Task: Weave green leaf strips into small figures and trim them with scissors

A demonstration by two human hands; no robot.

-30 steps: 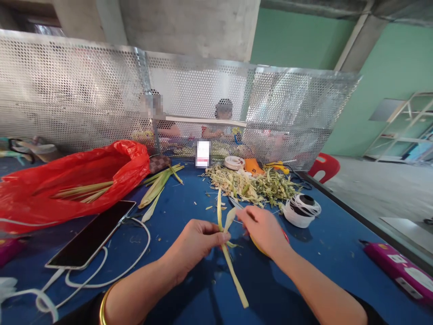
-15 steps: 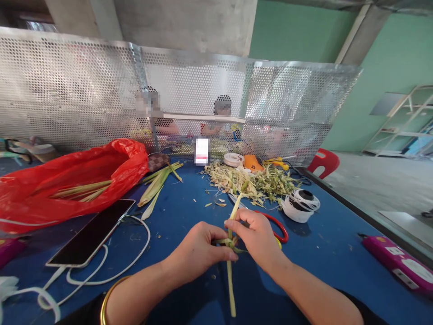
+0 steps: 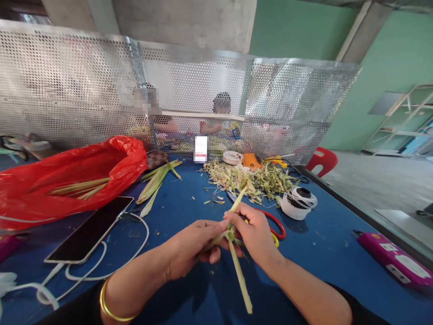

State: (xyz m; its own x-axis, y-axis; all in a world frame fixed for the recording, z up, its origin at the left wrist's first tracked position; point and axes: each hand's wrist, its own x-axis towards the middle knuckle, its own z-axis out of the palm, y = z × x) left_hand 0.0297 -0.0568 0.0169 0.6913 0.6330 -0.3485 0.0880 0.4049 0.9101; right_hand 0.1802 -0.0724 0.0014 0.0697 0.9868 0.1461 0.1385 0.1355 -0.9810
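Pale green leaf strips (image 3: 241,280) cross at a small knot between my two hands, above the blue table. My left hand (image 3: 203,241) is closed on the strips at the knot's left side, thumb on top and fingers curled beneath. Pinched around the upper part of the strips is my right hand (image 3: 252,230). One long strip hangs down toward me, and its other end points up and away. Just beyond my right hand lie red-handled scissors (image 3: 279,228), partly covered by it.
A red plastic bag (image 3: 128,178) with stalks and a dark tablet (image 3: 89,232) with a white cable lie left. Leaf scraps (image 3: 250,178), a white string spool (image 3: 298,203) and a purple packet (image 3: 394,257) lie right. People sit behind a perforated metal screen (image 3: 196,72).
My left hand has turned, its thumb moving up to the knot with fingers now underneath. The hanging strip's lower end has swung to the right. The view has shifted slightly.
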